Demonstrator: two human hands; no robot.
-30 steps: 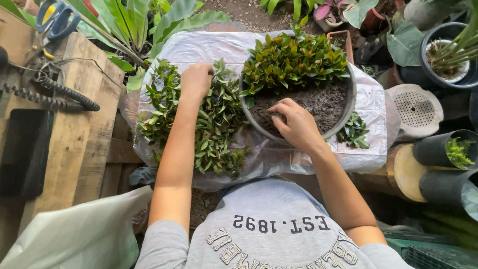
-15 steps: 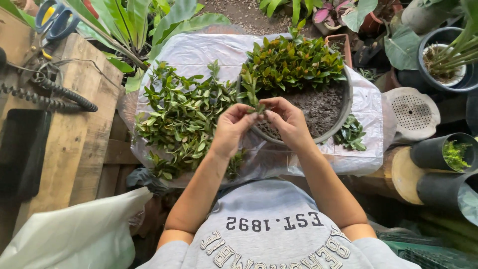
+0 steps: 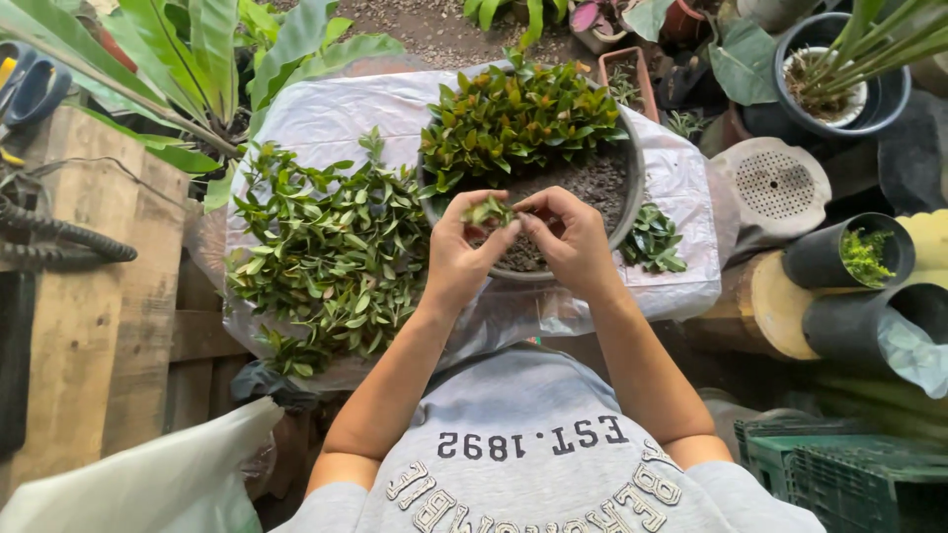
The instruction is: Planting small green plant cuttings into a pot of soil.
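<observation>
Far left: wooden pallet, coiled cable on its top, blue-handled scissors at the corner. Below, a white bag at the bottom edge. Next over, clear plastic sheet spread wide, its left edge lapping toward the pallet, near edge hanging down toward the lap. On the sheet, a loose heap of cuttings, filling its left half, touching the bowl's left rim. Left hand raised over the bowl's near rim, fingertips pinching a small sprig. Right hand just beside, thumb and fingers pinched on the same sprig. Grey bowl behind: far half packed with planted cuttings, near half bare soil, open room there. Small tuft right of the bowl on the sheet. Far right: perforated disc, black tubes, green crate, closely crowded.
</observation>
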